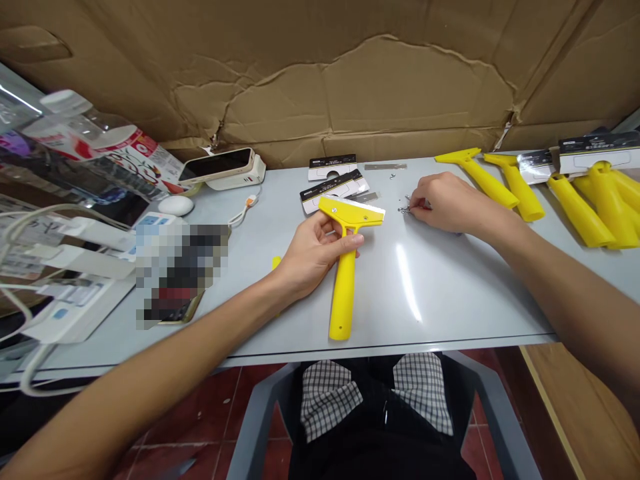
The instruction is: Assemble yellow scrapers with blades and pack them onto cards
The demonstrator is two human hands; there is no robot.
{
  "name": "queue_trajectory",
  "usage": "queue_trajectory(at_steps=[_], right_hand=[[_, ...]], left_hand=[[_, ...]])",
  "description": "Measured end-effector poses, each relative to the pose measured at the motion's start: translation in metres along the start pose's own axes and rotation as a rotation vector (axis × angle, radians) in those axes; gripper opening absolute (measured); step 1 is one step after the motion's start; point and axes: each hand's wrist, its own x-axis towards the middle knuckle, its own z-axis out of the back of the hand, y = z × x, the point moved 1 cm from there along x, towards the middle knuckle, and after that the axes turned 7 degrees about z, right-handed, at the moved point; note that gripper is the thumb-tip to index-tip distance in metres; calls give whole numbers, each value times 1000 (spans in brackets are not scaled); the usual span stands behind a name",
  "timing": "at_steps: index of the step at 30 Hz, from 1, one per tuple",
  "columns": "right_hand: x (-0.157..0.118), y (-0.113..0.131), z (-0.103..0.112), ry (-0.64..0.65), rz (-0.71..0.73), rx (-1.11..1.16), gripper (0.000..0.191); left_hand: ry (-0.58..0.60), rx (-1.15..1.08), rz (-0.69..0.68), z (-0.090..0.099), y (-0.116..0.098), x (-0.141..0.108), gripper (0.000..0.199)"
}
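My left hand [313,257] is closed round the neck of a yellow scraper [344,287], its wide head up and handle pointing toward me. A blade edge shows along the head, with a screw at its left side. Over the table, my right hand [437,203] has its fingers pinched together at a small pile of screws [404,209]; something red shows at the fingertips, too small to name. Behind the scraper lie black and white blade packets [333,190] and a loose metal blade [385,167].
More yellow scrapers and handles [580,210] lie at the right, beside further packets [600,152]. On the left are bottles [145,160], a power strip [83,307], cables, a white mouse [175,205] and phones [220,165]. Cardboard [350,93] stands behind the table [300,333].
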Motion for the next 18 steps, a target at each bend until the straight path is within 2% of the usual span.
queue_trajectory(at_steps=[10, 18], right_hand=[[3, -4, -5, -33, 39, 25, 34], [5, -10, -8, -120, 82, 119, 15]], left_hand=[[4, 38, -1, 1, 1, 1, 45], [-4, 97, -2, 3, 3, 2, 49]])
